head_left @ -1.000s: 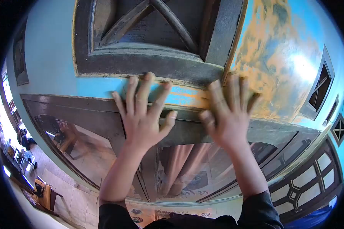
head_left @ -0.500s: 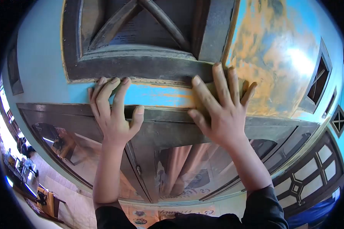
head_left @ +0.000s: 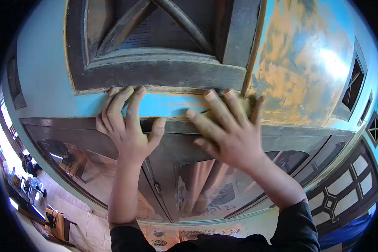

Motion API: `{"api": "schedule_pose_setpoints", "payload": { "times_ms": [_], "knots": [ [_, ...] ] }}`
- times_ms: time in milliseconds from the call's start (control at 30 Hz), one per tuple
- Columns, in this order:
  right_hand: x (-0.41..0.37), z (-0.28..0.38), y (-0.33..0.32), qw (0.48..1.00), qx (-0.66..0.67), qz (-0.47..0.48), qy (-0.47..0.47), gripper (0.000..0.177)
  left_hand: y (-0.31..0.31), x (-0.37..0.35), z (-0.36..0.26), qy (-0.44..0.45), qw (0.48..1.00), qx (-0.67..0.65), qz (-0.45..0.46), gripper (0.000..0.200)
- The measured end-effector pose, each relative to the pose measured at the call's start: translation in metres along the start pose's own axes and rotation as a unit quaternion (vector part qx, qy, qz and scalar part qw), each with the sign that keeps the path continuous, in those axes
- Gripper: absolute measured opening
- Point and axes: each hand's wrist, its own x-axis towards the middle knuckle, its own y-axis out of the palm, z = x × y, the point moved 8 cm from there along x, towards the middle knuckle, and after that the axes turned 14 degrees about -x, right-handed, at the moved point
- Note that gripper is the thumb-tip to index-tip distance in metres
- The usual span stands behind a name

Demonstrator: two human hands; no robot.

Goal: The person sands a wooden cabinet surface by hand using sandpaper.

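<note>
Head view, yellowish pad (head_left: 246,104) under open, spread right hand (head_left: 236,143), left hand (head_left: 129,137) loosely open against blue strip (head_left: 168,107)

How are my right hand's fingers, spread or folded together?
Spread: on your right hand, clear gaps show between the fingers, which reach up over the blue strip.
</note>
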Motion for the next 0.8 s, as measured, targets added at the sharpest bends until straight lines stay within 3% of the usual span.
{"api": "schedule_pose_setpoints", "payload": {
  "times_ms": [133, 267, 367, 433, 533, 633, 700, 767, 800],
  "knots": [
    [0.022, -0.053, -0.019, 0.992, 0.009, -0.041, 0.115, 0.072, 0.002, -0.001, -0.002, 0.007, 1.000, 0.017, 0.017, 0.069],
    [0.002, 0.007, 0.003, 0.999, 0.029, 0.008, -0.021, 0.072, 0.004, -0.002, -0.006, 0.023, 0.999, 0.016, 0.043, 0.079],
    [0.019, -0.028, -0.010, 0.999, -0.029, -0.002, 0.039, 0.074, 0.005, -0.004, -0.005, 0.030, 0.998, 0.021, 0.051, 0.084],
    [0.023, -0.036, -0.014, 0.998, 0.008, -0.012, 0.061, 0.075, 0.006, -0.004, -0.005, 0.031, 0.998, 0.029, 0.056, 0.089],
    [0.007, 0.004, -0.001, 1.000, 0.022, 0.006, -0.017, 0.075, 0.006, -0.003, -0.006, 0.015, 0.996, 0.043, 0.072, 0.102],
    [0.008, -0.014, -0.004, 1.000, -0.020, 0.012, 0.000, 0.074, 0.004, 0.000, -0.010, 0.015, 0.996, 0.045, 0.069, 0.114],
    [0.015, -0.050, -0.018, 0.996, -0.032, 0.006, 0.085, 0.075, 0.005, -0.001, -0.011, 0.006, 0.996, 0.048, 0.071, 0.119],
    [0.010, -0.057, -0.020, 0.994, -0.028, -0.010, 0.101, 0.072, 0.005, 0.000, -0.012, -0.001, 0.996, 0.047, 0.071, 0.122],
    [0.004, -0.046, -0.013, 0.998, -0.005, 0.019, 0.062, 0.072, 0.005, 0.001, -0.012, -0.002, 0.997, 0.044, 0.071, 0.123]
  ]
}}
